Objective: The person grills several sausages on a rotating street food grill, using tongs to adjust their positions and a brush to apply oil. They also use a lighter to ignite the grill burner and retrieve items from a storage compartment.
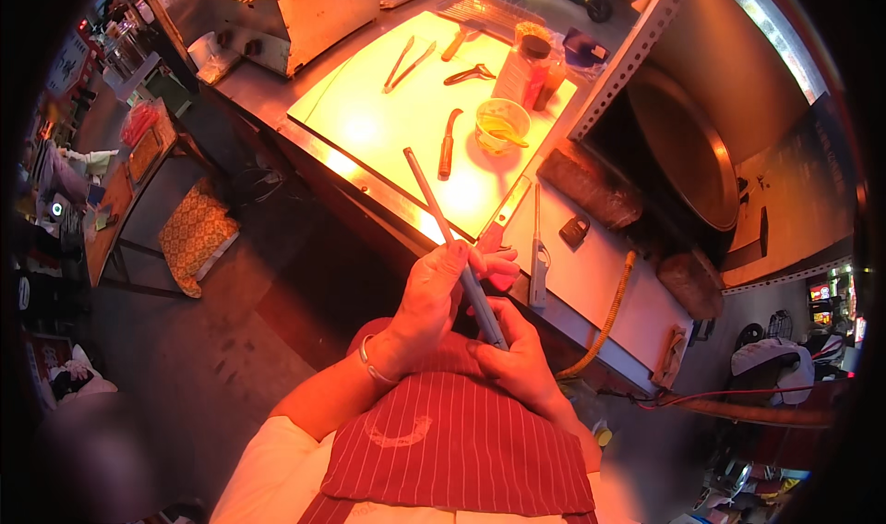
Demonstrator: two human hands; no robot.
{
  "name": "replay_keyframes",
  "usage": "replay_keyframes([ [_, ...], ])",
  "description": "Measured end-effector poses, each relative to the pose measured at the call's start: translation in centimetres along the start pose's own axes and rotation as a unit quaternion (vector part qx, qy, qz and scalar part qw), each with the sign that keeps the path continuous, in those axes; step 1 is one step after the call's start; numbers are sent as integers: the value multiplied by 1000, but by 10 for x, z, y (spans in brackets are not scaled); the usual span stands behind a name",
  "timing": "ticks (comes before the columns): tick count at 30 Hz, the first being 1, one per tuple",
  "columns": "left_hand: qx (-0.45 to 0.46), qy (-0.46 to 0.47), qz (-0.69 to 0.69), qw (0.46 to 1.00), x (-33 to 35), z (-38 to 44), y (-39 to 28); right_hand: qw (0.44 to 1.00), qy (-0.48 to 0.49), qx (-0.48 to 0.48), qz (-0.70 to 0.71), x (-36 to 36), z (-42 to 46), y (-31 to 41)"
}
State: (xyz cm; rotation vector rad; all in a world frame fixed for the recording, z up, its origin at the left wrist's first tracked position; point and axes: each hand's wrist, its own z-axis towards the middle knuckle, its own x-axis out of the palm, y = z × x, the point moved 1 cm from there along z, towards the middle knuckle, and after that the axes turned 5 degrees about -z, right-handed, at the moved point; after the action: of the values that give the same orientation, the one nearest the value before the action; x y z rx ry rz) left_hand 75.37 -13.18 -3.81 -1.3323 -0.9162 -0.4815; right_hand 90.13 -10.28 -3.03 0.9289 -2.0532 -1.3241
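A long, slim grey tool (477, 295), perhaps a closed blade in a sheath or a rod, slants across in front of my apron. My left hand (432, 288), with a bangle at the wrist, pinches it near the middle between thumb and fingers. Lower down, my right hand (516, 358) grips its thicker end. Its narrow tip points up and away, over the front edge of the lit worktop. Just beyond my fingers lies a knife (513, 202) with a red handle, and a long-nosed gas lighter (538, 268) rests to its right.
On the glowing board (346, 108) are tongs (408, 67), a peeler (471, 74), a curved tool (448, 146), a tub (502, 126) and a dark-lidded jar (529, 63). Rightward are a padlock (574, 230), a yellow hose (612, 316) and a large metal pan (692, 150). A cushioned chair (197, 236) stands left.
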Motion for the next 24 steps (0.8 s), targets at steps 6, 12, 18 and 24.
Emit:
replay_keyframes([
  [6, -17, -51, -23, 998, 0, -2, 3, 999, -19, -45, -11, 6, 8, 3],
  [12, -63, 40, 104, 992, -7, -21, 17, 989, -50, -100, -95, 7, 15, -6],
  [18, -48, 96, 131, 985, -4, -22, 18, 990, -47, -110, -74, 9, 13, -9],
  [24, -44, 121, 116, 985, -5, -27, 19, 996, -27, -87, -12, 13, 7, -3],
])
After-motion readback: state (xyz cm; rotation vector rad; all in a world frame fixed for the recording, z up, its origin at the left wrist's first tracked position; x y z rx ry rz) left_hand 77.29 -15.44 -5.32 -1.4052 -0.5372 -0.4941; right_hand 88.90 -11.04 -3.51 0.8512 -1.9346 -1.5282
